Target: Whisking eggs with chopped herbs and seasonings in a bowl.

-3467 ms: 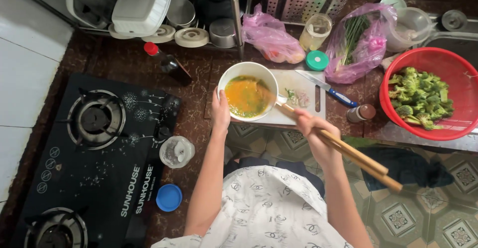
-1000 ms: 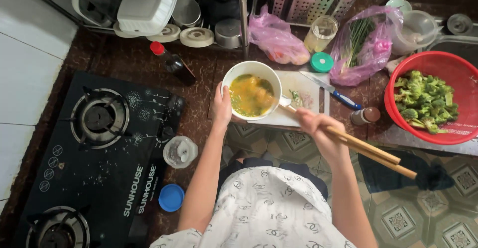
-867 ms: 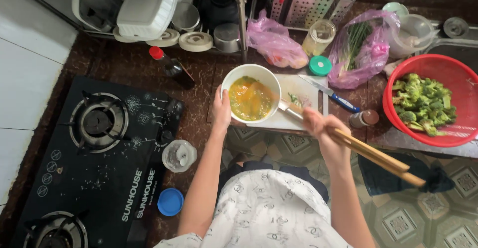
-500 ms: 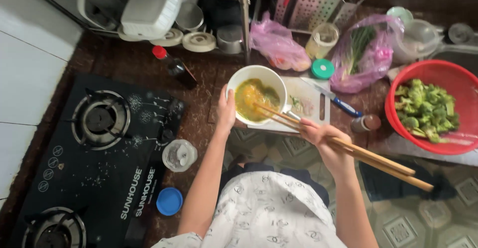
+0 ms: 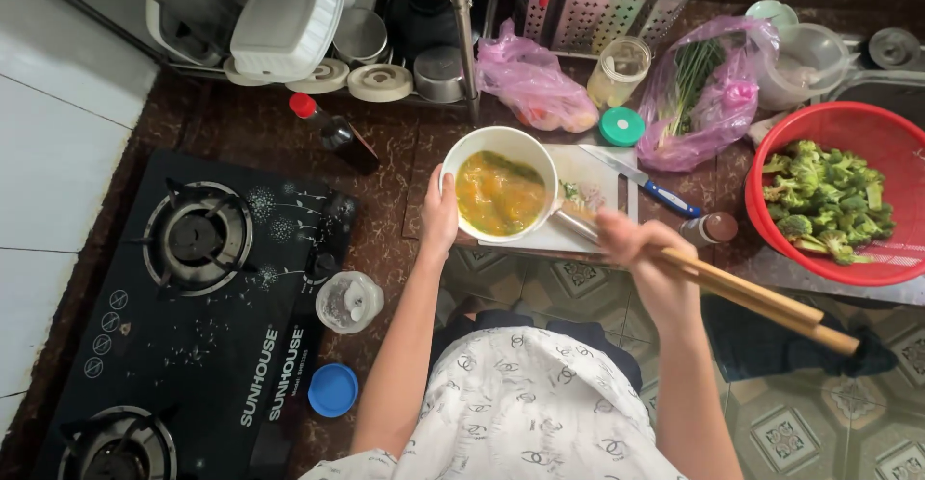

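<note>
A white bowl (image 5: 461, 157) of yellow beaten egg (image 5: 496, 196) rests on a white cutting board (image 5: 597, 176) at the counter's edge. My left hand (image 5: 438, 215) grips the bowl's left rim. My right hand (image 5: 641, 258) holds long wooden chopsticks (image 5: 761, 297); their tips reach into the bowl and look blurred. A blue-handled knife (image 5: 646, 186) lies on the board.
A black gas stove (image 5: 193, 306) sits left, with an open small jar (image 5: 349, 302) and blue lid (image 5: 333, 389) beside it. A red basket (image 5: 761, 220) of broccoli (image 5: 824, 200) stands right. Pink bags (image 5: 535, 85), a sauce bottle (image 5: 332, 133) and a dish rack (image 5: 318, 27) line the back.
My right hand keeps whisking: the chopsticks swing back and forth in the bowl, and the egg looks more mixed. My left hand stays on the rim.
</note>
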